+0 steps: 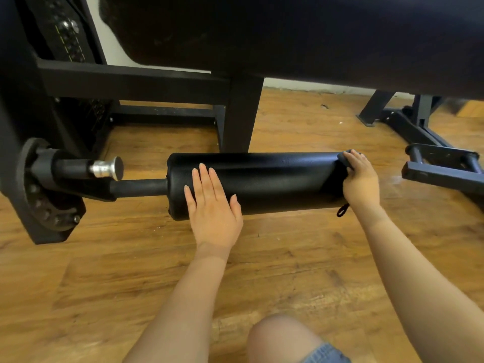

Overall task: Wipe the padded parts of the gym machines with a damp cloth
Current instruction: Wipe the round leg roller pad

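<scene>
Nearest the camera, bare knee [281, 336] over wood floor [78, 284]. Beyond, black padded roller [262, 184], horizontal on steel shaft [138, 187], low above floor. Left hand [212, 208] laid flat on near-left part of pad, fingers straight, gripping nothing. Right hand [360, 179] curled over far right end, pressing dark cloth [344, 159] against vinyl. Pad judged soft under firm, slick skin, free to turn; best steadied by flat palm. Farthest, machine frame [131, 82].

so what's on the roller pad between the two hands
In the head view, only bare black roller pad lies between the flat left hand and the right hand, which holds a dark cloth at the pad's right end.
</scene>
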Available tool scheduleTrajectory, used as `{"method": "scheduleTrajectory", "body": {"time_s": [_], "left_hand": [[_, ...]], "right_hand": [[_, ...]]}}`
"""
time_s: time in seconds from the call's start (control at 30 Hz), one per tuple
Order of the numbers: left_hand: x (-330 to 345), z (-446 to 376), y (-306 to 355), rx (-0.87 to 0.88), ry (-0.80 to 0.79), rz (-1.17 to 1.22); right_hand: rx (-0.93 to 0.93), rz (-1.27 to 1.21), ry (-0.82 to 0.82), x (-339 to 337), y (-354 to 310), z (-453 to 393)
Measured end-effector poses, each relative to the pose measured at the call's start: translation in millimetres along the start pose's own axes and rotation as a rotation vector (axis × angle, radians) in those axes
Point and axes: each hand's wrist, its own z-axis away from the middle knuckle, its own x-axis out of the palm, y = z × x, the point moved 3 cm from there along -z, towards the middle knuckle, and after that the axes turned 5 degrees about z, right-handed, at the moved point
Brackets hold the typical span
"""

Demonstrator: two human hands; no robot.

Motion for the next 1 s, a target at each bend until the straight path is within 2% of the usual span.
{"method": "scheduleTrajectory", "body": {"time_s": [0.07,0.13,0.3,0.4,0.43,0.5,0.63,0.8,0.87,1.0], "left_hand": [[-4.0,-13.1,1.8,-0.004,-0.013,-0.039],[-8.0,-27.4,4.3,-0.003,-0.024,-0.058],[-7.7,-35.8,9.1,-0.021,-0.026,-0.073],[-5.4,-33.5,9.0,-0.025,0.01,-0.049],[-4.6,-32.1,8.1,-0.022,0.017,-0.041],[-1.6,-24.8,5.7,0.01,0.026,-0.036],[13.1,6.2,6.6,0.193,-0.042,-0.082],[7.1,-6.3,10.5,0.19,-0.051,-0.104],[0.0,-24.8,15.4,0.179,-0.05,-0.1],[-4.5,-45.4,21.3,0.166,-0.049,-0.092]], "right_hand": [[0.016,0.038,0.021,8.4,-10.7,0.6],[-0.046,0.065,0.01,21.4,-34.7,12.2],[-0.437,0.043,0.007,54.6,-111.6,74.4],[-0.67,0.119,-0.041,57.1,-99.3,79.5],[-0.693,0.137,-0.044,52.0,-85.5,73.8],[-0.581,0.1,-0.042,38.4,-52.3,60.7],[-0.222,0.015,0.062,28.2,-4.4,45.5],[0.0,-0.105,0.111,35.4,-25.7,34.2],[-0.074,-0.051,0.101,40.3,-52.9,38.2],[-0.53,0.041,0.041,63.1,-109.7,74.5]]}}
